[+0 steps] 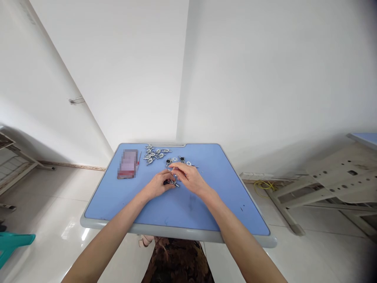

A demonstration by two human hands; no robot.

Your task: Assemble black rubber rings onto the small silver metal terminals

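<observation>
My left hand (159,184) is closed around a small silver metal part (176,183), which shows only partly beyond the fingertips. Just above it, my right hand (190,177) bends over with thumb and fingers pinched together; whatever lies between them is too small to tell. Behind the hands are small metal parts with round black tops (182,159) and flat silver rings (189,163). A pile of silver metal fittings (153,154) lies farther back, left of these. All of this rests on a blue desk top (118,196).
A phone-like item (127,164), blurred out, lies at the desk's left, beside a thin screwdriver-like tool (139,158) with a red end. A white wall (141,78) stands behind the desk. Another desk (324,184) is at right, a teal stool (14,243) at lower left.
</observation>
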